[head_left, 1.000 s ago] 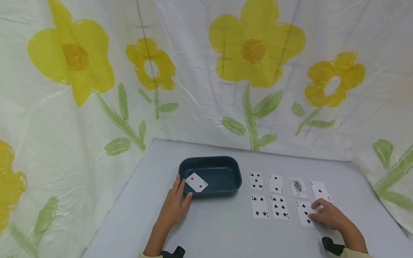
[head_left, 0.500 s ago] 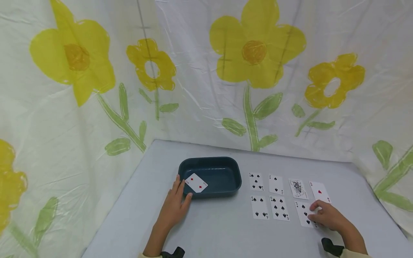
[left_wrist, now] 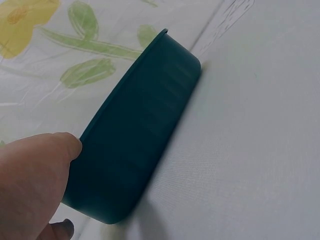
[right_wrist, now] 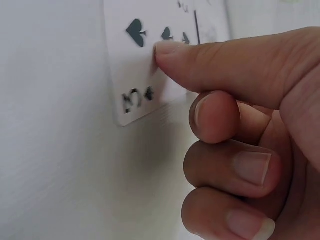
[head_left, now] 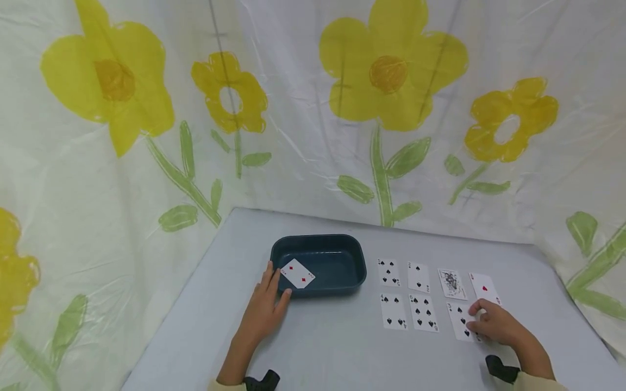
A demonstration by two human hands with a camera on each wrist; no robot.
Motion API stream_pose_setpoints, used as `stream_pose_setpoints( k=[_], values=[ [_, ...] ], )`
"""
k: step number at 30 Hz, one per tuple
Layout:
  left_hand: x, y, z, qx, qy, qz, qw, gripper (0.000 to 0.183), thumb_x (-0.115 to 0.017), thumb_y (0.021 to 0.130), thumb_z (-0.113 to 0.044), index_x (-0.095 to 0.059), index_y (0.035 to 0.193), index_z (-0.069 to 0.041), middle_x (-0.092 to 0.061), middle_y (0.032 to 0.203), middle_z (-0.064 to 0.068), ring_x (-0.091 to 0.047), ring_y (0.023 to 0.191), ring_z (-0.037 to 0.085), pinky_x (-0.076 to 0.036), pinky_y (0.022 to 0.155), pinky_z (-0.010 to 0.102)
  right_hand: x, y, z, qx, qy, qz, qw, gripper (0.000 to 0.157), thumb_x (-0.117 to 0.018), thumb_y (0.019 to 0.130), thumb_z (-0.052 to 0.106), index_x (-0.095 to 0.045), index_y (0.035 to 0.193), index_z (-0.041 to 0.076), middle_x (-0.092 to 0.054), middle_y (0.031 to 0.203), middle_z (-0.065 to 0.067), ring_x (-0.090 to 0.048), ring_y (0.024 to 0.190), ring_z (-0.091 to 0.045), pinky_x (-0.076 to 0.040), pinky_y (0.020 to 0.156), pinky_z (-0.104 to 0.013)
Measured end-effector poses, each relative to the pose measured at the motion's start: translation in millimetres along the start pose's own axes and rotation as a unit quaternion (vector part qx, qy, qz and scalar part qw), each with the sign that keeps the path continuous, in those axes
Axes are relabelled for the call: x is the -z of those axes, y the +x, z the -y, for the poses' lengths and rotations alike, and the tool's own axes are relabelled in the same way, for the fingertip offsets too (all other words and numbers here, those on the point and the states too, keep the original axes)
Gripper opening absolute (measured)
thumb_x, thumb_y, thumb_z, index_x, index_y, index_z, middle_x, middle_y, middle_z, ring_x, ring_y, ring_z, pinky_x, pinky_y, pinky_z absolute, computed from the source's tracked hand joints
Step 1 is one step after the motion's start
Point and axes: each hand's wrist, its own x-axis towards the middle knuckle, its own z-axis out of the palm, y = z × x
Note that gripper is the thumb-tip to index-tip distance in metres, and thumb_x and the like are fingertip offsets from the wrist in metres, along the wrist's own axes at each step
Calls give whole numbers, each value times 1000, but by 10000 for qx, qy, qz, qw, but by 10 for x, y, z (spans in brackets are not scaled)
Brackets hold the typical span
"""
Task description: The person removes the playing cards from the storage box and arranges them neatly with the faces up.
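Note:
My left hand rests on the near-left corner of a dark teal tray, its fingers straight along the side. In the left wrist view the thumb lies against the tray's outer wall at the rim. A two of diamonds lies in the tray. On the right, my right hand is at a three of spades, thumb and index finger together on the card. In the right wrist view one fingertip touches the card's face, while the other fingers curl beside its edge.
Seven cards lie in two rows: a five of spades, two of spades, joker and ace of hearts behind, a four and six of spades with the three in front. A flowered curtain hangs behind the table.

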Motion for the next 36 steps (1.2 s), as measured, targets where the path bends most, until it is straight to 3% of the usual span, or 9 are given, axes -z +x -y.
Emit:
stream_pose_setpoints(
  k=[8, 17, 29, 36],
  values=[
    [15, 4, -8, 48, -67, 65, 9999, 66, -56, 103, -35, -36, 153, 2, -15, 166, 14, -24, 148, 38, -23, 115, 59, 72, 124, 154, 398, -267, -164, 9987, 24, -68, 90, 12, -56, 106, 0, -52, 71, -4, -51, 68, -20, -41, 59, -35],
    [19, -6, -17, 57, -53, 45, 10000, 66, -56, 102, -34, -36, 153, 2, -15, 166, 15, -24, 148, 38, -23, 115, 59, 144, 325, 678, 1147, -329, -223, 9926, 20, -66, 94, 10, -56, 106, -2, -60, 82, -8, -55, 72, -22, -48, 61, -36],
    [19, 1, -32, 111, -59, 56, 9999, 65, -56, 102, -35, -38, 152, 3, -16, 165, 15, -25, 147, 40, -24, 115, 59, 70, 658, 1508, 2658, -370, 18, 9633, 11, -66, 94, 6, -58, 100, 2, -52, 63, 0, -48, 58, -16, -40, 53, -32],
    [16, -5, -38, 68, -66, -16, 10000, 64, -56, 102, -34, -38, 152, 3, -18, 165, 16, -25, 147, 39, -24, 115, 59, -34, 783, 1891, 3089, -367, 235, 9501, 5, -64, 95, 6, -60, 96, 4, -61, 68, -4, -49, 58, -14, -41, 53, -32]
  ],
)
